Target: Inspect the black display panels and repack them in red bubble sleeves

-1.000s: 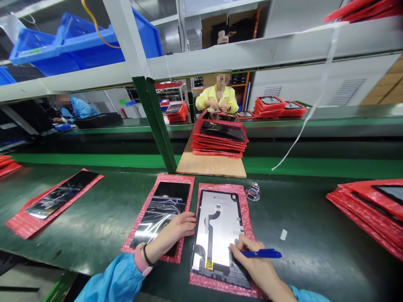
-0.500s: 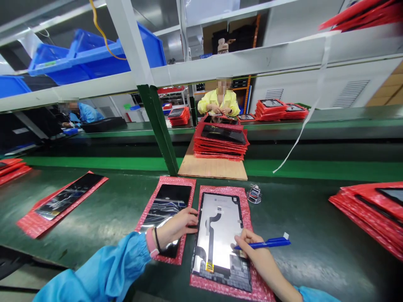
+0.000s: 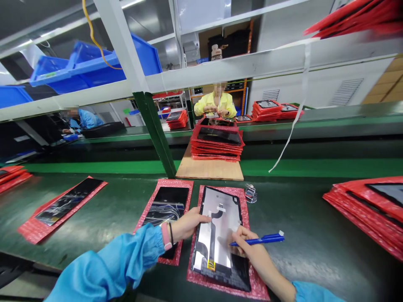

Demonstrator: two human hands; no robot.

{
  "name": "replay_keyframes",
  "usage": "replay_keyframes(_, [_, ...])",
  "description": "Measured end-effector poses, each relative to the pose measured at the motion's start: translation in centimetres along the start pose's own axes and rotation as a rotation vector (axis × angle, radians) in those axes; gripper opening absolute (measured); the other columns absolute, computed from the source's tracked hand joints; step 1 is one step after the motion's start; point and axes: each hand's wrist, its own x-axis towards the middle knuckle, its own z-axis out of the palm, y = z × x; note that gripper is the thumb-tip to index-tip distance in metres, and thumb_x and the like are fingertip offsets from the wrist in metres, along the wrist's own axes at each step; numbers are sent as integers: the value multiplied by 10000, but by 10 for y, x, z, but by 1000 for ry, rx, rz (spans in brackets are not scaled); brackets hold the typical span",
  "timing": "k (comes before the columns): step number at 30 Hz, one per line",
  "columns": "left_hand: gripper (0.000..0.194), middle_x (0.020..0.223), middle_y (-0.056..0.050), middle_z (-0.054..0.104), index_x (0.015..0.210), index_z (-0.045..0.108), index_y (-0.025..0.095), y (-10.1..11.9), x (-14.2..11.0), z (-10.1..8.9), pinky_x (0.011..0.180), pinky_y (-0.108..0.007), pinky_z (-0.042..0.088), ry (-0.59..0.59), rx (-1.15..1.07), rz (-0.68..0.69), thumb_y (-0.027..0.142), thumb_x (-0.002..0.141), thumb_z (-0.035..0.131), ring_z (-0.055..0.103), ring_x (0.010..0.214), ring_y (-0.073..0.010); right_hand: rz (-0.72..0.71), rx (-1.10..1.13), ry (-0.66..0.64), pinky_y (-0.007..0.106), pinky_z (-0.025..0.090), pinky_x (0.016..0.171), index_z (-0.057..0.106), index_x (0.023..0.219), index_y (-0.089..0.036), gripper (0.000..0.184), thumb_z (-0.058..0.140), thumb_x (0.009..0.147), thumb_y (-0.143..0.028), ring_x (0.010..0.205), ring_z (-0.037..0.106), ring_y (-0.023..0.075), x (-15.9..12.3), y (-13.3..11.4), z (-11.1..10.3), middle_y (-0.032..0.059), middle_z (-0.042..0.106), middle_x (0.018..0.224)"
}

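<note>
A tablet screen panel [image 3: 206, 247], its silver back with dark flex cable and yellow tab facing up, lies over a pink bubble-wrap bag [image 3: 260, 288]. My left hand [image 3: 188, 222] is closed on the panel's left edge, thumb on top, other fingers mostly hidden. In my right hand [image 3: 247, 243] is a blue pen [image 3: 266, 239] with a pale end, held between thumb and fingers at the panel's right edge. Left of it, partly behind my left wrist, a glossy black screen [image 3: 168, 196] rests face up on another pink bag.
A small clear-and-metal item [image 3: 251, 193] sits beyond the panel. Red bagged screens are stacked on a wooden board [image 3: 209, 168] ahead and in a pile [image 3: 362, 209] at right. Another screen [image 3: 69, 201] lies left. A green post [image 3: 155, 134] rises ahead; a co-worker in yellow [image 3: 217, 102] sits opposite.
My left hand has moved slightly right, from beside the panel's left edge to gripping it with the thumb on top. My right hand and the pen have shifted slightly left.
</note>
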Motion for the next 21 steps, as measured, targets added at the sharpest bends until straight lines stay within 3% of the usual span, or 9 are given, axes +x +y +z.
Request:
replay_keyframes(4, [558, 1014, -87, 678, 1054, 537, 147, -4, -6, 10, 740, -313, 492, 35, -12, 169, 110, 530, 726, 646, 801, -202, -49, 73, 43, 217, 210, 436, 472, 651, -204, 545, 618, 672, -729, 395, 254, 64, -5, -7, -6, -90, 339, 423])
replay_keyframes(7, [591, 1090, -92, 657, 1109, 494, 163, 0, -15, 4, 786, -312, 489, 69, -6, 264, 113, 568, 727, 641, 920, -228, -135, 117, 138, 223, 168, 440, 523, 780, -209, 494, 493, 798, -702, 407, 154, 71, -9, -18, -20, -121, 213, 419])
replay_keyframes(9, [570, 1115, -78, 652, 1131, 482, 177, 8, -22, 0, 825, -305, 483, 93, -2, 328, 124, 611, 711, 626, 995, -232, -189, 113, 203, 228, 163, 441, 529, 746, -207, 448, 520, 823, -648, 417, 148, 73, -9, -27, -31, -118, 202, 418])
replay_keyframes(12, [511, 1137, -61, 657, 1158, 486, 187, 24, -35, 0, 855, -301, 484, 103, -1, 450, 142, 686, 675, 620, 1040, -231, -239, 73, 260, 222, 235, 445, 553, 665, -190, 381, 650, 798, -534, 432, 268, 69, -8, -44, -43, -83, 339, 441])
replay_keyframes(14, [485, 1142, -58, 664, 1174, 496, 186, 36, -43, 3, 866, -307, 492, 104, -10, 531, 160, 721, 668, 627, 1042, -235, -255, 47, 242, 222, 340, 480, 631, 760, -184, 326, 694, 770, -503, 507, 444, 96, -8, -59, -44, -27, 532, 551])
replay_keyframes(16, [459, 1168, -50, 659, 1173, 515, 188, 47, -49, 8, 891, -296, 491, 113, -23, 596, 177, 743, 673, 620, 1070, -229, -241, 52, 182, 255, 446, 549, 664, 944, -183, 398, 678, 766, -539, 636, 587, 155, -9, -76, -40, 43, 669, 738])
replay_keyframes(18, [436, 1205, -39, 645, 1159, 535, 192, 58, -54, 14, 916, -271, 481, 120, -42, 655, 175, 748, 681, 601, 1111, -216, -213, 76, 136, 297, 504, 590, 637, 1082, -186, 511, 632, 775, -594, 667, 637, 189, -11, -94, -35, 68, 700, 792])
replay_keyframes(21, [408, 1184, -33, 655, 1139, 543, 194, 72, -60, 22, 911, -257, 484, 122, -63, 721, 177, 757, 684, 601, 1112, -207, -219, 55, 123, 310, 526, 601, 635, 1096, -188, 524, 608, 783, -607, 630, 637, 188, -12, -118, -28, 50, 681, 720])
